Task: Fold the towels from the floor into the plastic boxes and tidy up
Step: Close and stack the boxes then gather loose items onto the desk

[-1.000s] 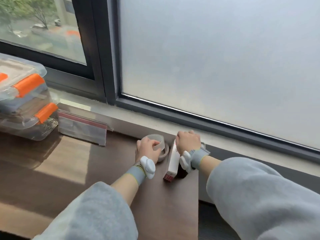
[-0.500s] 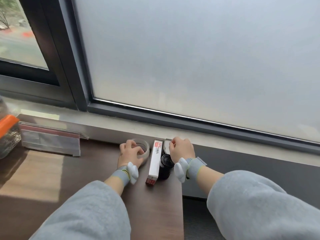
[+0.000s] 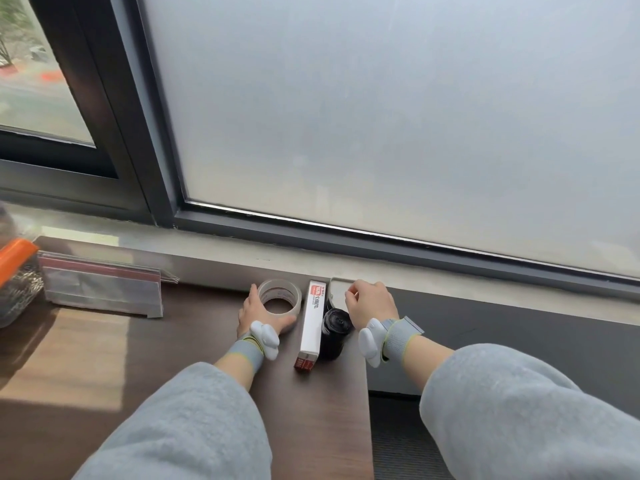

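Step in hand reads as the tidy-up part: lining small items along the back edge of the surface point(image 3: 166, 344), under the window.

Left hand point(image 3: 258, 317): grip cupped round the near-left rim of the tape roll point(image 3: 280, 296), which lies flat on the surface.

Right hand point(image 3: 372, 304): fingers curled at the top edge of a grey rounded-corner piece point(image 3: 336, 283) in the back right corner. Can't tell if the grip actually pinches it.

White box point(image 3: 313, 320) and black roll point(image 3: 334, 329) lie side by side, touching, between the hands.

Plastic box point(image 3: 12, 303) with orange latch point(image 3: 15, 254) sits far left, mostly out of frame. No towels in view.

To do it well:
- Slide, don't lift.
- Butt the tape roll against the white box, square to the back edge.
- Black roll sits near the surface's right edge and could roll off, so nudge it gently.
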